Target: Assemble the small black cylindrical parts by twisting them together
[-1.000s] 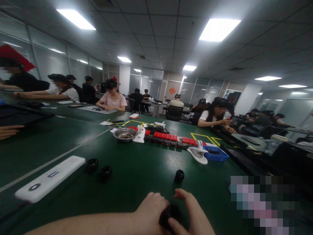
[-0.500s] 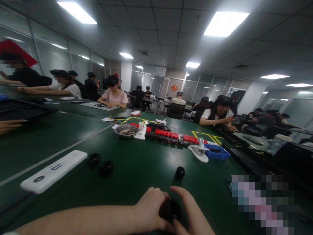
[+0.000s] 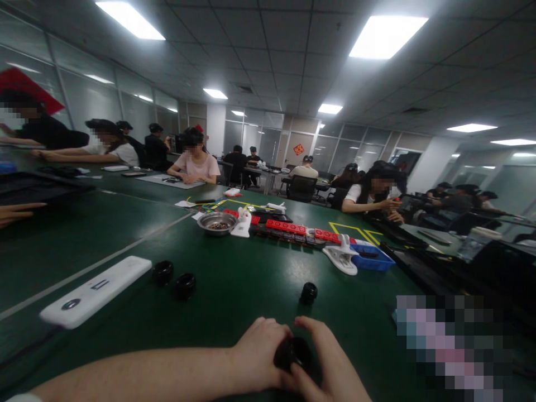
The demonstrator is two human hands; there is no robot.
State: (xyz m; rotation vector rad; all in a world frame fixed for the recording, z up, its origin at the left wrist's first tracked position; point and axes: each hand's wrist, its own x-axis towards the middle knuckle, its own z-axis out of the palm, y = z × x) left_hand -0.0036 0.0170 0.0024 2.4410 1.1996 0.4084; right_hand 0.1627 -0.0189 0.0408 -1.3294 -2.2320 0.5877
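Head view: both hands — left hand (image 3: 257, 352), right hand (image 3: 330, 365) — clamp together on one black round part (image 3: 293, 353), steadying it above the green surface (image 3: 234, 301).

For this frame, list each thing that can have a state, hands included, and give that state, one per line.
left hand: closed on the black round part, fingers curled.
right hand: gripping the same part from the other side.
black round part: held between both hands, just above the table.
three loose black parts: standing free on the green table, untouched.
white flat device: lying flat, untouched.
metal bowl: upright, holding small dark bits.
blue tray: on the table, contents unclear.
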